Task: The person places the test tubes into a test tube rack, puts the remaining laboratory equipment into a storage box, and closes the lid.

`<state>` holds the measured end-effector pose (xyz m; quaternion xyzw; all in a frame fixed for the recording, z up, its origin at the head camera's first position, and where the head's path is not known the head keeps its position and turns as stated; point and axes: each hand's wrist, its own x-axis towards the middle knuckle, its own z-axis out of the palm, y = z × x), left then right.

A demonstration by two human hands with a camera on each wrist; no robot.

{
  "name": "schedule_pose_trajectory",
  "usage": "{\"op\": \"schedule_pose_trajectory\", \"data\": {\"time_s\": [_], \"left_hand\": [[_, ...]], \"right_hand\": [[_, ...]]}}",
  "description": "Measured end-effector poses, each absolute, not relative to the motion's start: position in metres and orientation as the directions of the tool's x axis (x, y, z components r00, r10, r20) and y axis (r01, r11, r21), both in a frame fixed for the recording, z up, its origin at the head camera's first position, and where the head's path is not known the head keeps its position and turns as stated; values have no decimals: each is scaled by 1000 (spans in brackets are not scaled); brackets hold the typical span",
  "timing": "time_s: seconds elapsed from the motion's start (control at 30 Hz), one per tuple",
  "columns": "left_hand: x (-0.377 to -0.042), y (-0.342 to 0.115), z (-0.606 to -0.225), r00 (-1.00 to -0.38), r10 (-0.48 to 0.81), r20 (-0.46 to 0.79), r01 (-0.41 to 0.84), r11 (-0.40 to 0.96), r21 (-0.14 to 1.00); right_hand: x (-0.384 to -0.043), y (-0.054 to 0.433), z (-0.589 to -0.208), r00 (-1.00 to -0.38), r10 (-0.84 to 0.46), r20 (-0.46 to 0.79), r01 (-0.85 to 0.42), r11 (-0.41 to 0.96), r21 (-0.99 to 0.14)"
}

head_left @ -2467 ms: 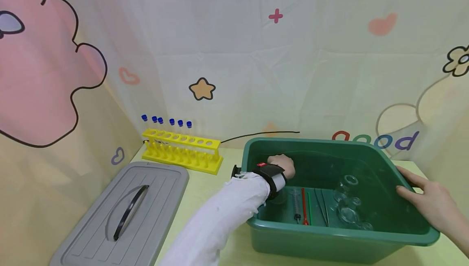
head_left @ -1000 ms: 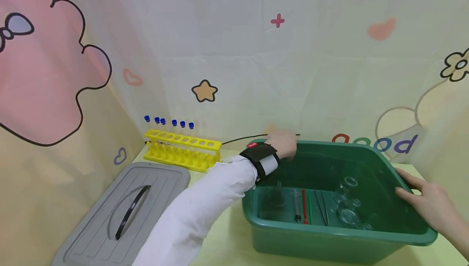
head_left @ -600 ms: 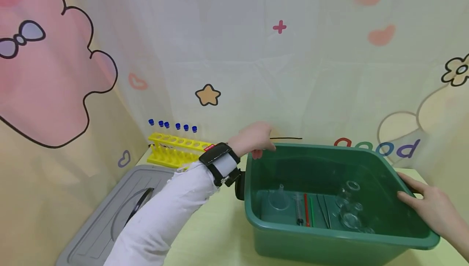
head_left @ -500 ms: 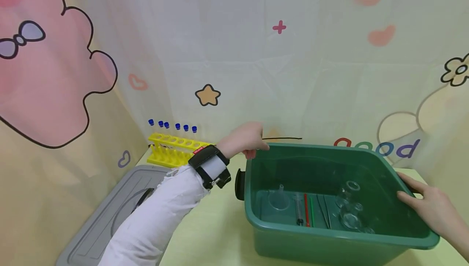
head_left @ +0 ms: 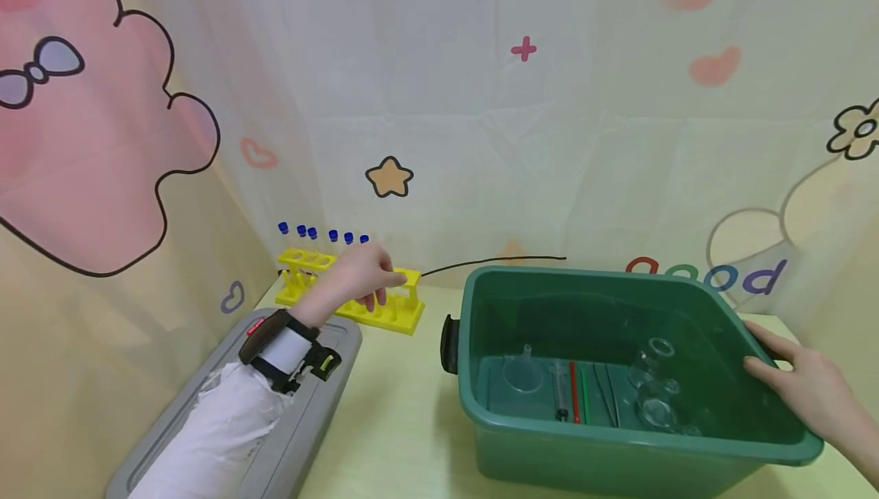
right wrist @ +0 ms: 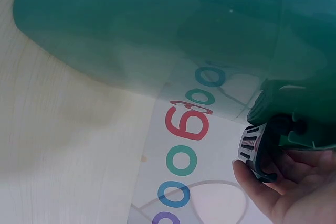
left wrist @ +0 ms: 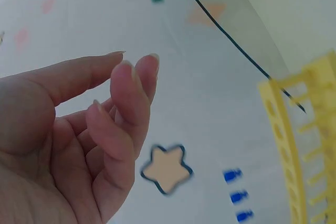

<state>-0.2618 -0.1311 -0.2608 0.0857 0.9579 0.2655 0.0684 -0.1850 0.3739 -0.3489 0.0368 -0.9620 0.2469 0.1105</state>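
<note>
My left hand hovers in front of the yellow test tube rack, with nothing in its grasp. The left wrist view shows its fingers loosely bent and the thumb apart from them. At the right, my right hand holds the end rim of a deep green plastic tub. Beneath that rim, its fingers lie around a black clip handle. Inside the tub lie a clear funnel, a syringe, a red stick, a green stick, tweezers and clear glassware.
A grey lid with a dark handle lies at the left, partly under the left forearm. Several blue-capped tubes stand in the rack. Behind everything hangs a printed curtain. Pale tabletop shows between lid and tub.
My left hand has come up out of the tub, over its left rim, and moved left to the rack. The right hand has stayed at the tub's right end.
</note>
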Motion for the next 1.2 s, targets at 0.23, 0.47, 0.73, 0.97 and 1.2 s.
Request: {"op": "schedule_pose_trajectory", "data": {"time_s": [0.23,0.47,0.73,0.97,1.2], "left_hand": [[-256,-192,-282,-988,142,-62,86,835,543],[-244,-237,-311,-990,113,-87,46,830,556],[-230,-267,-338,-990,87,-111,20,865,501],[-217,-278,-362,-991,68,-114,14,906,422],[-210,-280,-384,-992,50,-113,1,920,391]], "right_hand": [[-184,373,-346,-979,-20,205,-117,873,-473],[-183,373,-347,-980,-19,200,-113,877,-467],[-184,374,-350,-973,-18,229,-127,875,-468],[-184,373,-349,-976,-18,218,-118,881,-458],[-183,373,-349,-973,-20,229,-127,877,-463]]}}
